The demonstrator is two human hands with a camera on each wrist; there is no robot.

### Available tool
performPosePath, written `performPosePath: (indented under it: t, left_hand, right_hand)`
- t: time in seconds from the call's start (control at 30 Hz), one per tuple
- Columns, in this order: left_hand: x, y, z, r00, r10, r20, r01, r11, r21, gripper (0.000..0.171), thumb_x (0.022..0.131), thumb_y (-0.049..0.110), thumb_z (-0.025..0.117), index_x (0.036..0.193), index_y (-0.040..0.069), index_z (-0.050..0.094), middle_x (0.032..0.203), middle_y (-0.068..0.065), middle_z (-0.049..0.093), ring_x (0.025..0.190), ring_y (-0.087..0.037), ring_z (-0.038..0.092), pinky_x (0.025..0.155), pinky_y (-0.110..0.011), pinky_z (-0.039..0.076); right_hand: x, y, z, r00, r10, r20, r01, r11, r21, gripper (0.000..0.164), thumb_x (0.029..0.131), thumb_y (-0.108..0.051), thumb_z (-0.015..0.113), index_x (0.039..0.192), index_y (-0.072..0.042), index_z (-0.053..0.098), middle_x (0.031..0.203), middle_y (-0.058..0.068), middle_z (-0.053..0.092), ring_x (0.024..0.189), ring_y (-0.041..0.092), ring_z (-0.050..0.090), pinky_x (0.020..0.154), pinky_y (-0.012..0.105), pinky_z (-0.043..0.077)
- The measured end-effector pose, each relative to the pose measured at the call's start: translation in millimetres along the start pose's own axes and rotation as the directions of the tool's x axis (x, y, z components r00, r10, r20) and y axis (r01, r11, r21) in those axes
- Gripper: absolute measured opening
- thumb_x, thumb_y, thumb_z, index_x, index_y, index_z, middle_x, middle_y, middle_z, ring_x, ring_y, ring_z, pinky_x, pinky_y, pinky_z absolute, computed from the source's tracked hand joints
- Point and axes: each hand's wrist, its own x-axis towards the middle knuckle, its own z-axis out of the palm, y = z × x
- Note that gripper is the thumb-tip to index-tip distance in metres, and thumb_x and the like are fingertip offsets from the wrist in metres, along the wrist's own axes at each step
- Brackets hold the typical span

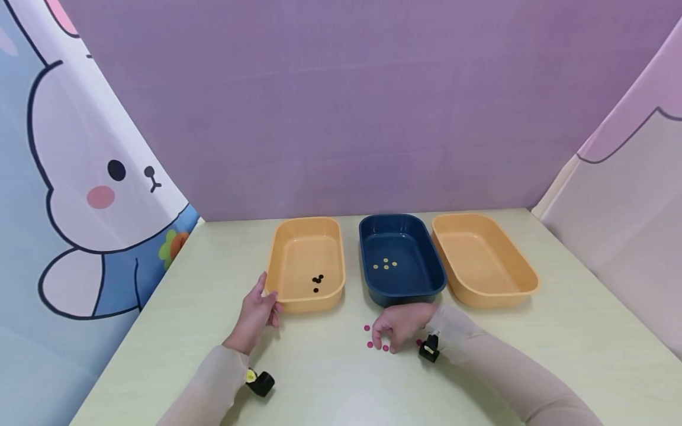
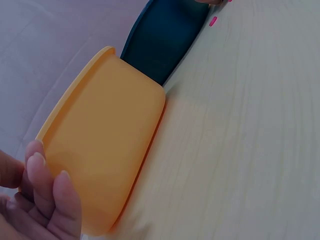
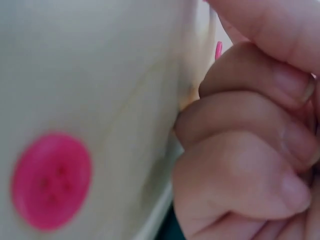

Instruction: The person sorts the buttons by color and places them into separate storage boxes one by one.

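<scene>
My left hand holds the near left corner of a yellow-orange tray; in the left wrist view its fingers lie against the outer wall. Several black buttons lie in that tray. In front of a dark blue tray, my right hand reaches down to the table. Its index finger and thumb stand apart on either side of a pink button, while the other fingers are curled. More pink buttons lie around it, one close in the right wrist view.
Several pale yellow buttons lie inside the blue tray. A second yellow-orange tray stands right beside it. The light wooden table meets a purple backdrop behind the trays. A black wrist camera is strapped to each sleeve.
</scene>
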Motion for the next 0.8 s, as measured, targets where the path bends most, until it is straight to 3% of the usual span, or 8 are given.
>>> performPosePath:
  t: [0.23,0.57,0.8]
  left_hand:
    - [0.2,-1.1,0.5,1.000,-0.008,-0.003,0.008,1.000,-0.009,0.064,0.102,0.005,0.039,0.155,0.011,0.003,0.062,0.002,0.053,0.041,-0.007,0.044,0.042,-0.020,0.043]
    - [-1.6,1.0,0.8,1.000,0.001,-0.002,-0.001,1.000,-0.014,0.064,0.102,0.004,0.038,0.155,0.010,0.002,0.062,0.002,0.053,0.041,-0.006,0.044,0.043,-0.020,0.044]
    - [-1.5,1.2,1.0,1.000,0.001,-0.009,-0.001,1.000,-0.010,0.064,0.102,0.005,0.038,0.155,0.011,0.003,0.061,0.002,0.053,0.040,-0.006,0.044,0.043,-0.020,0.044]
  right_hand:
    - [-0.2,-1.0,3.7,1.000,0.016,-0.021,-0.016,0.999,0.029,0.023,0.077,0.009,0.070,0.084,-0.013,0.066,0.054,-0.011,0.038,0.049,0.003,0.037,0.053,0.015,0.032]
    - [1.0,-1.6,2.7,0.999,0.010,-0.032,-0.011,1.000,-0.014,0.019,0.078,0.008,0.069,0.079,-0.011,0.066,0.064,-0.014,0.049,0.061,0.000,0.042,0.056,0.015,0.034]
    - [0.4,-2.3,3.2,0.997,0.048,-0.052,-0.048,0.999,-0.001,0.021,0.078,0.008,0.068,0.078,-0.013,0.065,0.066,-0.012,0.048,0.064,0.001,0.042,0.057,0.016,0.034]
